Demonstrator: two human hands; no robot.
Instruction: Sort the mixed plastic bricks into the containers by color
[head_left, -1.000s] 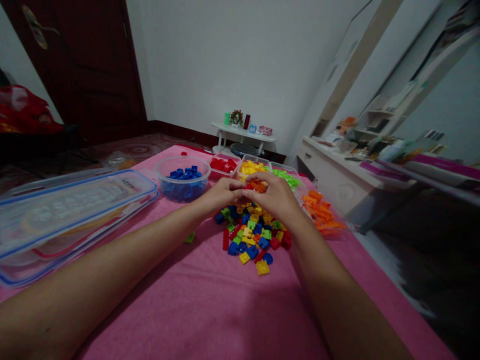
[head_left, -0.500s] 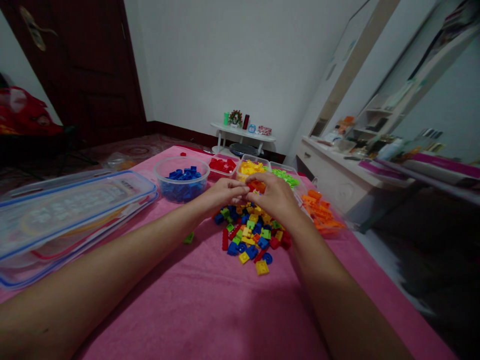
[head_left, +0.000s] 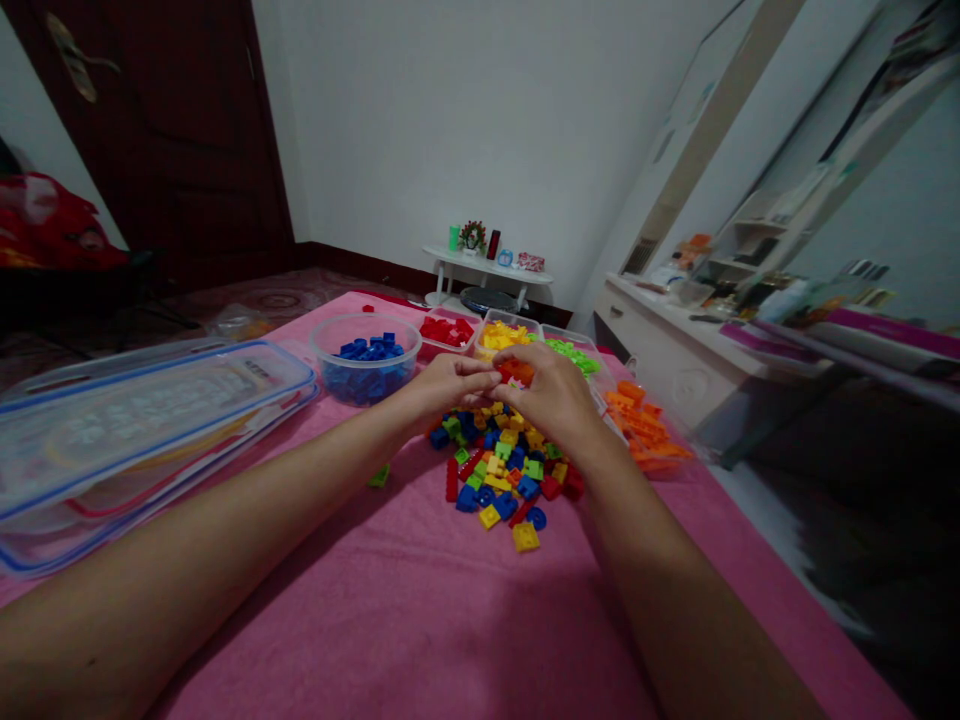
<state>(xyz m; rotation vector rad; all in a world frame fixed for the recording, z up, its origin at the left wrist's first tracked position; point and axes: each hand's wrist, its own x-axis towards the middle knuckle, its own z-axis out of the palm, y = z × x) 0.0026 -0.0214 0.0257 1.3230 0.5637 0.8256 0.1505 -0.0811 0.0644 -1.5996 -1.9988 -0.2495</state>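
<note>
My left hand [head_left: 442, 388] and my right hand [head_left: 551, 392] meet above a pile of mixed coloured bricks [head_left: 504, 468] on a pink cloth [head_left: 420, 610]. Both hands pinch the same orange brick [head_left: 516, 371] between their fingertips, fingers curled round it. The pile lies just below and in front of the hands. Behind them stand a round bowl of blue bricks [head_left: 366, 358], a box of red bricks [head_left: 448, 330], a box of yellow bricks [head_left: 504, 335] and a box of green bricks [head_left: 571, 352]. A heap of orange bricks [head_left: 639, 425] lies to the right.
Stacked clear lids with blue rims [head_left: 135, 420] lie at the left. A loose green brick [head_left: 377, 476] sits by my left forearm. A white dresser [head_left: 675, 350] stands right of the cloth, a small white table [head_left: 486, 268] at the far wall, a dark door [head_left: 165, 140] at the back left.
Both hands stay together over the pile with only slight finger shifts on the orange brick. Nothing else has moved.
</note>
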